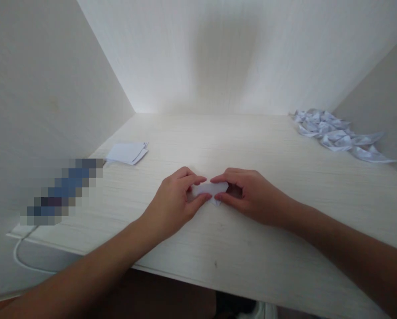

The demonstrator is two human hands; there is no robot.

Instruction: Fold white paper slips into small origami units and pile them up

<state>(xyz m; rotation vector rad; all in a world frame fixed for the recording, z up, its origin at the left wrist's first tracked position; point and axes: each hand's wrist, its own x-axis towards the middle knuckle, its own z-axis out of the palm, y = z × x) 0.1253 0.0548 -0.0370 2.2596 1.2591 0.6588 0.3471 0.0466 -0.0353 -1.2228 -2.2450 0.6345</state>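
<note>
A small folded piece of white paper [207, 189] is held low over the middle of the table, with a pointed corner towards me. Thumb and fingers of my left hand [178, 199] close on its left part. On its right end, my right hand [251, 192] pinches it the same way, thumb nearest me. The fingertips of both hands almost meet along the paper. Parts of the paper are hidden behind the fingers, and whether it touches the table I cannot tell.
A stack of white paper sheets [125, 153] lies at the left. Several folded white paper pieces [331, 130] are heaped at the back right against the wall. A blurred-out object [60, 190] with a white cable [17, 252] lies at the left edge of the pale table [191, 137].
</note>
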